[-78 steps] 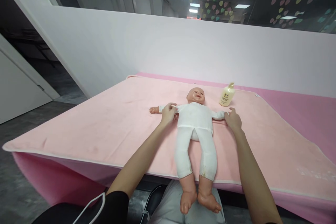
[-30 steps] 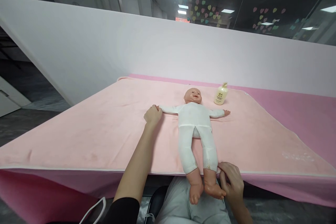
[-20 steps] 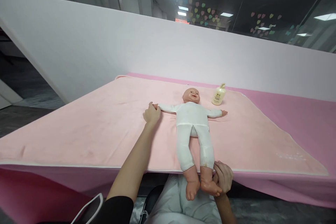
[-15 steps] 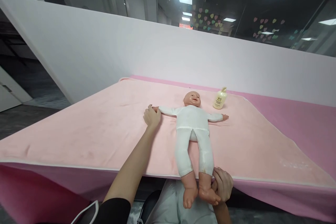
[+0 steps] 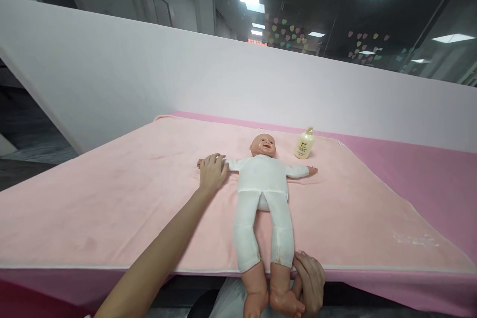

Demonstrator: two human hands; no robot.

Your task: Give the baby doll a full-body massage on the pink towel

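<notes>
Doll (image 5: pixel 263 174) lay face-up on the peach blanket (image 5: pixel 354 208), head at 12 o'clock, feet past the near edge at 6. Left hand (image 5: pixel 213 173) lay across its arm (image 5: pixel 232 164) at 10, fingers extended; couldn't tell if clamped. Right hand (image 5: pixel 310 280) was by its foot (image 5: pixel 286 301) at 5, grip hidden. Bottle (image 5: pixel 304 144) stood at 1.

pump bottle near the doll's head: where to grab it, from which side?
Probably the body, below the pump, coming from the right. It stands pump up on the pink blanket, and the broad body offers more to wrap than the narrow top. The doll's head lies left of it, the doll's arm in front.
</notes>
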